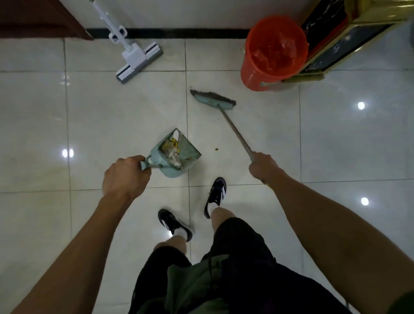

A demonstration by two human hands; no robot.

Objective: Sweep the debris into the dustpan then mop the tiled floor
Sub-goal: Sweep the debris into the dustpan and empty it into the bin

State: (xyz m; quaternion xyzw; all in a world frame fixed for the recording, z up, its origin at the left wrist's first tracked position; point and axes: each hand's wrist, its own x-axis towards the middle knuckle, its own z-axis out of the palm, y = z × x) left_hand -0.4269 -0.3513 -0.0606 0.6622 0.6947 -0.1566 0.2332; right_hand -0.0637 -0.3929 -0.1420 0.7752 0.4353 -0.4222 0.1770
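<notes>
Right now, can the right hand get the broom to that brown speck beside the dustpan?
Probably yes. The right hand grips the broom, and bare tile lies between its head and the speck next to the dustpan.

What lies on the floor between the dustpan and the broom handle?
In the head view, one small brown crumb lies on the bare tile between the dustpan and the broom handle. Nothing else shows there.

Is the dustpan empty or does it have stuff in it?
Not empty: the dustpan, held by the left hand, has wrappers and scraps inside.
</notes>
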